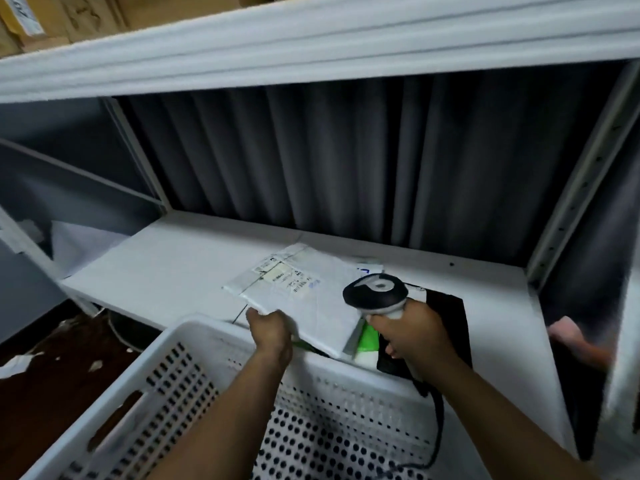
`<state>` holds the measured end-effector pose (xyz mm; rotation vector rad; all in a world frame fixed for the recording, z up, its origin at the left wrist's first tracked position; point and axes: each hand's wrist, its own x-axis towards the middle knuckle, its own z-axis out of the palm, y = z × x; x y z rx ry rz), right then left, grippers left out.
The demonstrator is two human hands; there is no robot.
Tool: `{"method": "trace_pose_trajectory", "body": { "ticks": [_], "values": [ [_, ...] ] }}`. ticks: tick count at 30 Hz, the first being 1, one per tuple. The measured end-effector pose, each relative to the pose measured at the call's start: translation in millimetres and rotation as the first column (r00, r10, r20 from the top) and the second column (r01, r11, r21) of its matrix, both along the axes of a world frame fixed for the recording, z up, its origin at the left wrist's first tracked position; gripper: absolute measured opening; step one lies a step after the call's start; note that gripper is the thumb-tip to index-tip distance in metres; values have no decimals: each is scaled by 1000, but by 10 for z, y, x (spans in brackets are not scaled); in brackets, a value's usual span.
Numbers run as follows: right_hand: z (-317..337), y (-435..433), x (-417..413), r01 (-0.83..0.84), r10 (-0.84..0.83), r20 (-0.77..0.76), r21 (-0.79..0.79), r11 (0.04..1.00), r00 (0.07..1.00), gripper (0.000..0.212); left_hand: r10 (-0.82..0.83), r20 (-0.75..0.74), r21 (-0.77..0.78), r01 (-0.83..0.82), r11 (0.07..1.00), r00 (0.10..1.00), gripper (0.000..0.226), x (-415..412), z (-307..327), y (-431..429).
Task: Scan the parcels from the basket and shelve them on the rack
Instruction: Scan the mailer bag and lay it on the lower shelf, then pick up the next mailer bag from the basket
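Observation:
My left hand (pixel 272 332) grips the near corner of a white parcel (pixel 304 296) with a shipping label on top, held flat over the white rack shelf (pixel 166 268). My right hand (pixel 414 336) holds a black and white barcode scanner (pixel 375 292), its head beside the parcel's right edge and its cable trailing down. Under the parcel lie a green and white packet (pixel 367 341) and a black parcel (pixel 450 320) on the shelf. The white perforated basket (pixel 173 382) stands in front of the shelf, below my arms.
An upper shelf (pixel 311 39) with brown cardboard boxes (pixel 69 15) overhangs the bay. A dark curtain (pixel 346 161) backs the shelf. White rack uprights (pixel 581 168) stand at both sides. A dark floor with white scraps (pixel 52 362) lies at the left.

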<state>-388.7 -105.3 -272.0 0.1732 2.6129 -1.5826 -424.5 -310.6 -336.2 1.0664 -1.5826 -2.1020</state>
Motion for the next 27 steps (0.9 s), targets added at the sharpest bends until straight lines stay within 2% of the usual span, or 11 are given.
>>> {"method": "trace_pose_trajectory", "body": {
  "ticks": [3, 5, 7, 10, 12, 15, 17, 19, 20, 22, 27],
  "values": [
    [-69, -21, -56, -45, 46, -7, 104, 994, 999, 15, 32, 15, -98, -30, 995, 999, 23, -199, -130, -87],
    [-114, -25, -75, -62, 63, 0, 138, 988, 998, 17, 7, 99, -181, 11, 983, 995, 25, -288, -198, -175],
    [-152, -21, -75, -93, 93, 7, 161, 983, 996, 17, -45, 205, -207, 89, 974, 978, 25, -344, -246, -261],
    [-169, -6, -28, -131, 131, 12, 180, 975, 991, 22, -228, 336, -241, 318, 917, 914, 3, -295, -177, -359],
    [-131, -14, 33, -144, 145, 13, 209, 967, 989, 24, -296, 349, -249, 393, 885, 889, 21, -245, -146, -457],
    [-37, -57, 177, -189, 189, 26, 263, 946, 982, 26, -322, 317, -323, 421, 847, 892, 45, 6, -118, -579],
    [0, -78, 316, -230, 226, 48, 283, 931, 973, 29, -351, 312, -432, 461, 775, 883, 45, 344, -149, -607],
    [-20, -81, 480, -260, 247, 83, 262, 929, 965, 34, -377, 390, -577, 542, 611, 840, 39, 732, -275, -600],
    [-56, -60, 597, -281, 263, 105, 262, 923, 959, 35, -398, 435, -599, 590, 542, 808, 37, 962, -385, -564],
    [-135, -23, 824, -343, 319, 128, 289, 894, 939, 34, -435, 545, -554, 697, 455, 717, 33, 1374, -676, -459],
    [-189, 97, 1260, -441, 404, 176, 384, 812, 898, 24, -515, 680, -352, 849, 393, 521, 32, 2098, -1419, -23]
  ]
}}
